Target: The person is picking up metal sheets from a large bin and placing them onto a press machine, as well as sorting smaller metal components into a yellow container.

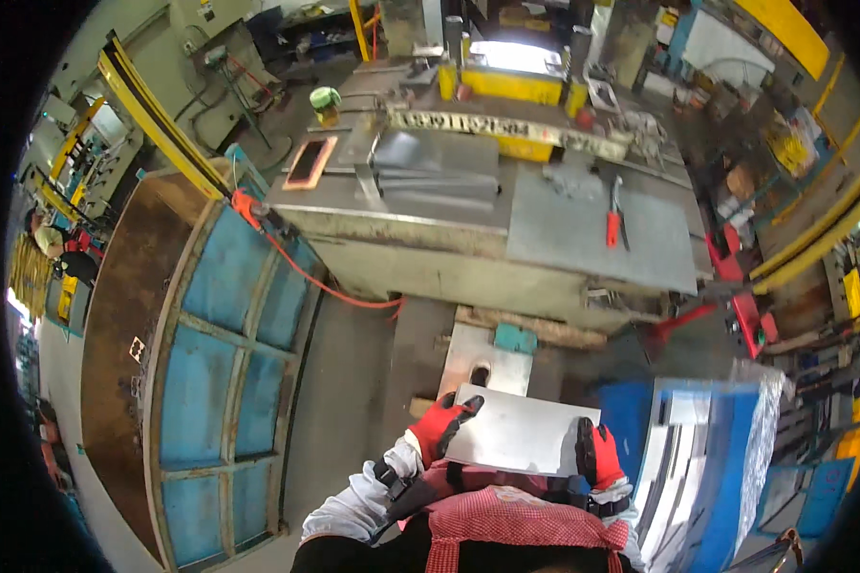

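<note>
Before a bar [548,135] with apparently numeric marks [463,123], both hands [437,427] [602,456] hold a pale panel [524,433].

There are two gloves [434,429], one held plate [519,432] and one checked apron [521,520]

The boldest lettering reaching my feed stands on the long pale bar [554,135] across the rear of the table [354,196] — one row of big black characters, digits among them. On the brown side of the big blue-framed panel [201,382] I get a square black-and-white sticker [137,350], dark blobs on white rather than words. The red-checked apron [516,523] bears a pale print I can't make out, and a small label [205,10] high at upper left — too tiny for me to read.
</note>
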The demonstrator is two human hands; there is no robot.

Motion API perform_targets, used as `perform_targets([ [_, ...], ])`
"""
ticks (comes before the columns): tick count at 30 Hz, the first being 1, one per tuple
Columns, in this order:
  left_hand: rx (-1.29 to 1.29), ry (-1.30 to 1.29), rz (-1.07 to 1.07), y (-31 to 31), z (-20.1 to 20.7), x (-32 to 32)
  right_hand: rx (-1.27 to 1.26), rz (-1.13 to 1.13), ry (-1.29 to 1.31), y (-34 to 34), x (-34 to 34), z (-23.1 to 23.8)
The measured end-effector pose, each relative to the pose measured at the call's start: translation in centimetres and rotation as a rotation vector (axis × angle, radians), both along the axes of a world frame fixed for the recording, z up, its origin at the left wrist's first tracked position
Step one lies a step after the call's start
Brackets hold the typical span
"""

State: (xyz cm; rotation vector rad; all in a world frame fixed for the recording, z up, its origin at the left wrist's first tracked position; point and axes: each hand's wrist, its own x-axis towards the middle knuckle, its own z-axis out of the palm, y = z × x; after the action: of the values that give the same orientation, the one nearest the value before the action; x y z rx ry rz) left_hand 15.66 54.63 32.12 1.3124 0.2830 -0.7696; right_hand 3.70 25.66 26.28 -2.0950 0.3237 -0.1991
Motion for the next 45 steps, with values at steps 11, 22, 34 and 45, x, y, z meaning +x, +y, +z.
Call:
perform_targets([
  [11, 0.037, -0.083, 0.085, -1.4, 4.8, 23.5, 0.826, -0.004, 0.265, -3.4, 25.2, 2.6],
  [22, 0.292, -0.052, 0.115, 0.8, 9.8, 40.1, 0.747, 0.203, 0.177, -2.6, 44.8, 4.3],
  [34, 1.716, -0.717, 0.024, 11.2, 7.6, 50.3, -0.024, 0.297, 0.038, 7.3, 57.1, 4.8],
  [45, 1.153, -0.569, 0.124, 13.1, 6.1, 50.7, 0.324, 0.331, -0.146, 2.2, 58.3, -0.4],
])
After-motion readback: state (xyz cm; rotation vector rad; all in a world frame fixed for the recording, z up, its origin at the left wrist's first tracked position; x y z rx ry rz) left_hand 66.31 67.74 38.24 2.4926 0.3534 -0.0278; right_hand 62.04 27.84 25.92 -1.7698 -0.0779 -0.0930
